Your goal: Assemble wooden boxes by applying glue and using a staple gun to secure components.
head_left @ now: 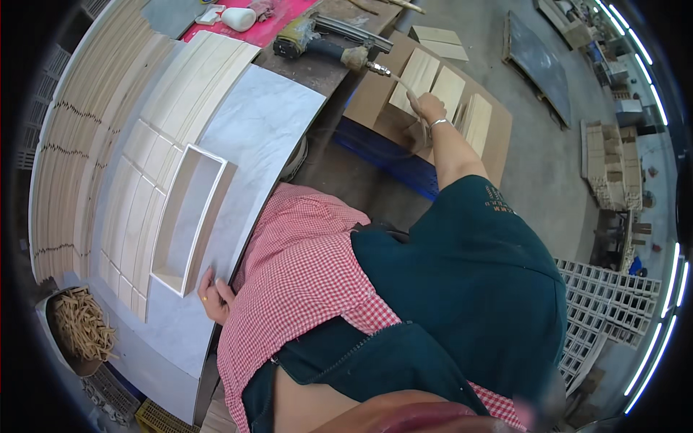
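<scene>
My left hand [214,297] is at the near edge of the table, fingers loosely bent and apart, with nothing in it. Just beyond its fingertips lies a shallow, rectangular wooden frame [218,191] with pale rims, resting on the table and partly on thin boards. My right arm stretches away over an open cardboard box of wooden blocks. There my right hand [431,108], a bracelet at its wrist, closes on the pale air hose [399,81], its fingers partly hidden. The hose runs from a nail gun [325,49] lying on the far bench.
Grooved wooden boards [188,90] lie across the grey tabletop [263,108], beside tall stacked strips [68,159]. A bin of wood scraps [81,328] stands at the lower left. The cardboard box [499,119] sits beyond the table. White slotted racks [603,296] stand at the right.
</scene>
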`<action>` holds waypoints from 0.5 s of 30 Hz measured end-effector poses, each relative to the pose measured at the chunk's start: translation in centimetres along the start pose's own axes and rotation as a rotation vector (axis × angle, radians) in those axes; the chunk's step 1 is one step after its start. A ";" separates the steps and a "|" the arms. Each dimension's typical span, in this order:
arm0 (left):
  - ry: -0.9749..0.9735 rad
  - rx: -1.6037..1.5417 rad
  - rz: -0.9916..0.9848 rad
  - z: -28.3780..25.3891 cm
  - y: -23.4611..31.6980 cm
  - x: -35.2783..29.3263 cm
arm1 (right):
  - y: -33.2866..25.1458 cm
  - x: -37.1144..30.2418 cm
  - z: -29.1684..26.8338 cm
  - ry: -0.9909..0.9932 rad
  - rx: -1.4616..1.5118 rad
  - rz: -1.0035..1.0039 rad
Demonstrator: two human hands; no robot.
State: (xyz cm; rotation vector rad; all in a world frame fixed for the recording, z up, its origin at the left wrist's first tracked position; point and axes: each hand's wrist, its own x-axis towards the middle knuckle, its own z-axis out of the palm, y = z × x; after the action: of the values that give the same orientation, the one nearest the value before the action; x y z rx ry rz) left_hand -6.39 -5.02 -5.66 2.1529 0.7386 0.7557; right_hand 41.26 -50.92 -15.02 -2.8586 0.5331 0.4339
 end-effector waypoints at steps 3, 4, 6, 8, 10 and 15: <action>-0.047 0.138 -0.226 -2.0 0.0 -1.0 | -1.3 -0.2 -0.9 0.012 0.002 -0.007; -0.054 0.140 -0.223 -2.5 -0.1 -1.3 | -1.9 -0.2 -1.2 0.007 0.006 0.029; -0.063 0.140 -0.221 -3.3 -0.5 -1.7 | -3.2 -0.1 -1.7 -0.001 0.008 0.096; -0.069 0.140 -0.221 -3.8 -0.9 -2.1 | -4.2 0.3 -1.7 -0.010 0.013 0.123; -0.078 0.135 -0.218 -4.1 -1.4 -2.4 | -4.8 0.5 -1.5 0.009 -0.020 0.201; -0.106 0.110 -0.017 -6.0 -14.7 -6.3 | -5.8 0.1 -2.4 0.013 0.016 0.271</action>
State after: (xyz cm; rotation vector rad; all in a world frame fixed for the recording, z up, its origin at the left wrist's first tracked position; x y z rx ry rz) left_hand -18.68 1.64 -15.47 2.2631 0.7575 0.5992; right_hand 44.12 -46.25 -12.01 -2.7841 0.9270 0.4518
